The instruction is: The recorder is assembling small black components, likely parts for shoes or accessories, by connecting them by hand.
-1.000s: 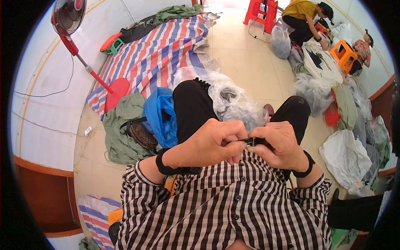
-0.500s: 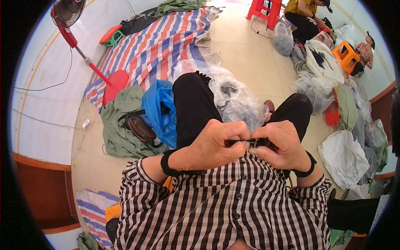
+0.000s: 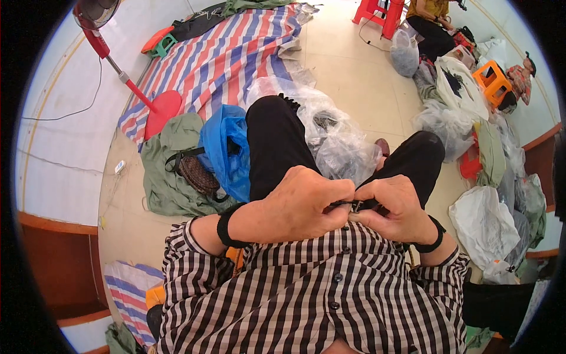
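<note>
My left hand [image 3: 309,199] and my right hand [image 3: 395,206] meet in front of my checked shirt, above my lap. Both are closed, thumbs and fingers pinching a small thin black piece [image 3: 356,206] between them. A tiny light, shiny bit shows on it where the fingertips come together. Most of the piece is covered by my fingers, so its exact kind cannot be made out. Beyond my hands, between my knees, lies a clear plastic bag [image 3: 346,154] with dark items inside.
Left of my knee are an open blue plastic bag [image 3: 221,150], a brown patterned bag [image 3: 197,176] and green cloth [image 3: 168,197]. A red stand fan [image 3: 141,97] stands by a striped sheet [image 3: 236,56]. At right lie white sacks [image 3: 484,224]; another person [image 3: 433,23] sits far right.
My left hand has turned slightly, showing more of its back, and its wrist has shifted a little left. The fingers of both hands stay pinched on the black piece.
</note>
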